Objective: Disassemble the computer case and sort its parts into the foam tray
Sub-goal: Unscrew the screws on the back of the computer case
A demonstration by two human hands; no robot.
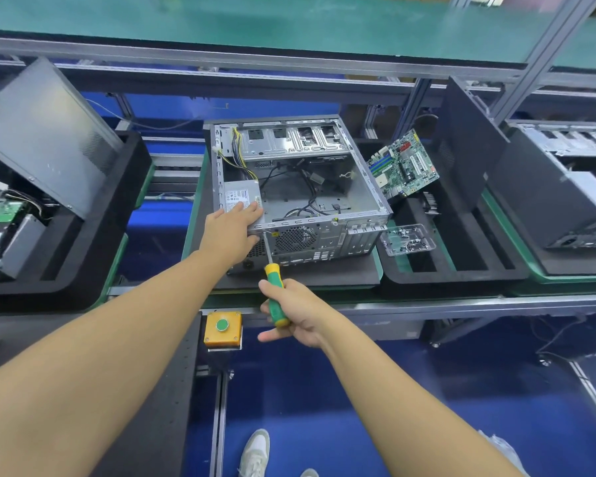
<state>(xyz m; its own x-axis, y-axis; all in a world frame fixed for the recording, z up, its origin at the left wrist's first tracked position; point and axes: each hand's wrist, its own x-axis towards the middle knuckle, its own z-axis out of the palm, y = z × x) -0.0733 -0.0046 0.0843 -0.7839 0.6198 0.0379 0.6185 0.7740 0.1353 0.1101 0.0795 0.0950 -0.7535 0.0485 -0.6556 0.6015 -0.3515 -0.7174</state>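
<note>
An open grey computer case (327, 235) lies on its side on a black foam mat, rear panel toward me. Inside it sit a power supply (239, 195) at the left and loose black cables. My left hand (233, 228) rests on the case's near left corner, fingers straight over the power supply and thumb on the rear panel. My right hand (298, 313) grips a green and yellow screwdriver (276, 295), its shaft reaching up to the rear panel beside my left thumb. A green motherboard (402, 165) leans in the black foam tray (444, 273) at the right.
A clear plastic box of screws (408, 239) sits in the tray's near slot; a dark side panel (465, 149) stands at its right. Other cases and trays flank both sides. A yellow box with a green button (222, 328) is mounted on the bench's front rail.
</note>
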